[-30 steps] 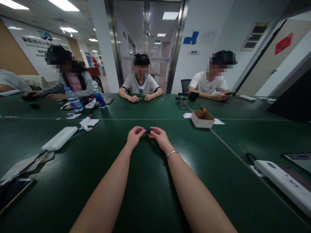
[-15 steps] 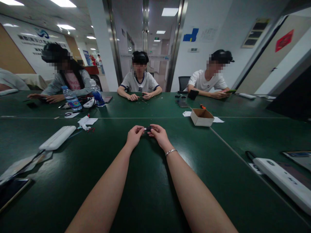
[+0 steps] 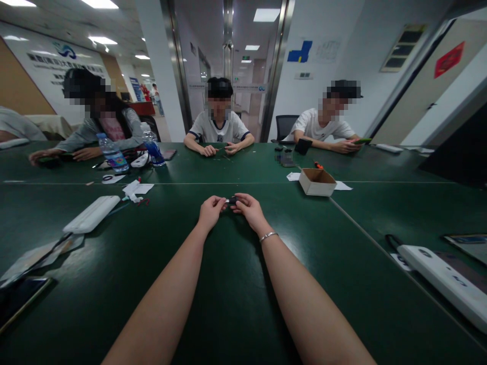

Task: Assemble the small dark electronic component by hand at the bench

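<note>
Above the middle of the green table [image 3: 236, 284], my two hands meet at a small black piece with a silvery end [image 3: 232, 201]. It may be a plug or a small stick; it is too small to tell. My left hand [image 3: 211, 210] pinches the silvery end between thumb and fingers. From the other side my right hand [image 3: 248, 209] grips the black part, with a silver bracelet [image 3: 269, 236] on that wrist. The fingers hide part of the piece.
An open box [image 3: 317, 182] stands ahead to the right. White power strips [image 3: 92, 214] lie on both sides, and a phone [image 3: 25, 301] at the near left. Water bottles [image 3: 113, 153] stand far left. Several people sit across the table, one person [image 3: 217, 124] straight ahead.
My hands keep the same hold on the small black piece, almost unmoved. The view has shifted slightly. At the far left a person's hand has moved outward to the left.
</note>
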### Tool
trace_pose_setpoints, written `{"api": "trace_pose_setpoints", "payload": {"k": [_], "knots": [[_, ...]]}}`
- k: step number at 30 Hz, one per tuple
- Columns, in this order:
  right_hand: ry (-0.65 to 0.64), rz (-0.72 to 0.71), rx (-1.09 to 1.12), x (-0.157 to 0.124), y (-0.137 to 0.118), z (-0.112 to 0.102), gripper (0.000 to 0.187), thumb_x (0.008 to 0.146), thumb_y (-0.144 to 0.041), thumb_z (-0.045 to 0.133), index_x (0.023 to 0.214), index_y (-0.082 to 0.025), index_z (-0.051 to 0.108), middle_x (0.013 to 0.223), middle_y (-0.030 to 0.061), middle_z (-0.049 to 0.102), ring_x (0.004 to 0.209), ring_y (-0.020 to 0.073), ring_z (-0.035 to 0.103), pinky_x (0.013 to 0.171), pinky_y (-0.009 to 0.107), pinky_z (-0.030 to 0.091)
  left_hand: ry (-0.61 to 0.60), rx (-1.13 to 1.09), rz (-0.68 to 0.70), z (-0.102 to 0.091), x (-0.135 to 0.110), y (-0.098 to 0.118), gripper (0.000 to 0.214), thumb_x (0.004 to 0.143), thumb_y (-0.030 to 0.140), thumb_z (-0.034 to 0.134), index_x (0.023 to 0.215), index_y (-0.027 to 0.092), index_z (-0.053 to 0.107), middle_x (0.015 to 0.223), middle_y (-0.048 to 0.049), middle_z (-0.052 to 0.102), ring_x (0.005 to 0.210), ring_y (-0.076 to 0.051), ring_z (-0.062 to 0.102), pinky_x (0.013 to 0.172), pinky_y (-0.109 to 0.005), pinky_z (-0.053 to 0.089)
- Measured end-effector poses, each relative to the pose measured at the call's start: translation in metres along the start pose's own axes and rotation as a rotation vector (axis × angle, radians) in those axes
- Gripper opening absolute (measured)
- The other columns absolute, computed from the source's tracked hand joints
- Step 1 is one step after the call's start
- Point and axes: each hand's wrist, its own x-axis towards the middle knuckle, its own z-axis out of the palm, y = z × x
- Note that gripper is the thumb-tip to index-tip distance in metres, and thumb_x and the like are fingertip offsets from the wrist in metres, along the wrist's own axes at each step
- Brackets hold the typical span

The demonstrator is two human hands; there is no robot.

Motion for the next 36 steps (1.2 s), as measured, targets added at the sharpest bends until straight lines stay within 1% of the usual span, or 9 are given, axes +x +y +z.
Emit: {"api": "trace_pose_setpoints", "payload": {"k": [4,8,14,17,19,25,29,32,36], "knots": [[0.002,-0.001,0.008,-0.0005,-0.0007,0.0008,0.027,0.077,-0.011,0.065,0.102,-0.019,0.061,0.099,0.0029,0.069,0.066,0.0107,0.069,0.058,0.020,0.057,0.016,0.033,-0.014,0.0005,0.0002,0.0001,0.041,0.073,0.056,0.062,0.075,0.015,0.061,0.067,-0.0038,0.064,0.061,-0.014,0.057,0.061,-0.026,0.044],[-0.006,0.000,0.016,-0.0008,-0.0009,0.0009,0.028,0.075,-0.014,0.069,0.101,-0.019,0.061,0.097,0.0024,0.070,0.065,0.0113,0.069,0.057,0.020,0.058,0.003,0.133,-0.025,-0.0011,-0.0019,0.0026,0.044,0.075,0.060,0.056,0.071,0.016,0.060,0.063,-0.0035,0.063,0.058,-0.014,0.056,0.058,-0.026,0.042],[-0.058,-0.009,-0.004,-0.0019,-0.0017,-0.0003,0.028,0.076,-0.014,0.067,0.103,-0.020,0.062,0.101,0.0033,0.069,0.064,0.0115,0.069,0.058,0.021,0.057,-0.018,0.265,-0.026,-0.0049,-0.0046,0.0050,0.048,0.082,0.061,0.047,0.066,0.018,0.059,0.056,-0.0020,0.061,0.051,-0.014,0.054,0.055,-0.026,0.039],[-0.094,-0.020,-0.022,-0.0032,-0.0031,-0.0003,0.028,0.076,-0.016,0.068,0.103,-0.020,0.063,0.097,0.0033,0.070,0.064,0.0110,0.068,0.058,0.021,0.056,-0.019,0.321,-0.034,-0.0057,-0.0064,0.0079,0.051,0.084,0.061,0.043,0.061,0.018,0.058,0.055,-0.0017,0.060,0.050,-0.014,0.053,0.056,-0.026,0.039],[-0.095,-0.023,-0.035,-0.0038,-0.0041,-0.0002,0.028,0.075,-0.019,0.069,0.102,-0.019,0.063,0.092,0.0028,0.069,0.062,0.0103,0.067,0.058,0.021,0.055,-0.013,0.334,-0.029,-0.0056,-0.0070,0.0089,0.051,0.085,0.061,0.042,0.061,0.018,0.057,0.056,-0.0015,0.060,0.051,-0.014,0.053,0.057,-0.026,0.039],[-0.030,-0.014,-0.042,-0.0019,-0.0041,-0.0007,0.029,0.074,-0.031,0.071,0.099,-0.018,0.065,0.068,-0.0019,0.064,0.051,0.0100,0.061,0.052,0.022,0.051,-0.039,0.286,0.022,-0.0037,-0.0061,0.0038,0.044,0.083,0.058,0.046,0.069,0.019,0.059,0.062,-0.0004,0.061,0.057,-0.014,0.054,0.056,-0.025,0.038],[0.028,-0.012,-0.022,-0.0003,-0.0030,-0.0003,0.031,0.070,-0.041,0.072,0.089,-0.017,0.065,0.056,-0.0048,0.058,0.045,0.0091,0.053,0.052,0.023,0.051,-0.080,0.280,0.067,-0.0029,-0.0061,0.0021,0.038,0.082,0.055,0.051,0.076,0.019,0.061,0.070,-0.0008,0.063,0.064,-0.015,0.056,0.060,-0.026,0.040],[0.035,-0.022,-0.004,-0.0005,-0.0036,0.0011,0.035,0.068,-0.046,0.073,0.085,-0.017,0.062,0.050,-0.0068,0.053,0.041,0.0078,0.047,0.050,0.024,0.052,-0.089,0.251,0.098,-0.0023,-0.0058,0.0025,0.030,0.081,0.049,0.056,0.081,0.019,0.061,0.075,-0.0013,0.064,0.069,-0.015,0.058,0.066,-0.027,0.043],[0.036,-0.040,-0.015,-0.0010,-0.0052,0.0024,0.040,0.068,-0.051,0.073,0.084,-0.016,0.061,0.046,-0.0078,0.050,0.038,0.0072,0.043,0.047,0.023,0.051,-0.060,0.214,0.174,-0.0017,-0.0050,0.0026,0.020,0.077,0.037,0.063,0.086,0.018,0.061,0.082,-0.0024,0.064,0.076,-0.015,0.059,0.072,-0.028,0.045]]}}
